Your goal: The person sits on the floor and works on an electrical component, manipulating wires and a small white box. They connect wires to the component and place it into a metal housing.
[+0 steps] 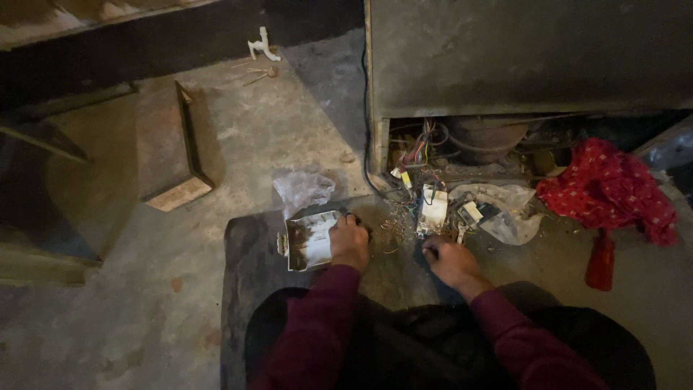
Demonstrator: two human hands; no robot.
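- My left hand (350, 242) rests curled on the right edge of a rusty white box (310, 240) lying on the floor.
- My right hand (449, 261), fingers closed, pinches something too small to tell, just below a white part (433, 209) among loose wires (419, 155).

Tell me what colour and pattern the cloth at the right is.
The cloth is red with small white dots, seen in the head view.
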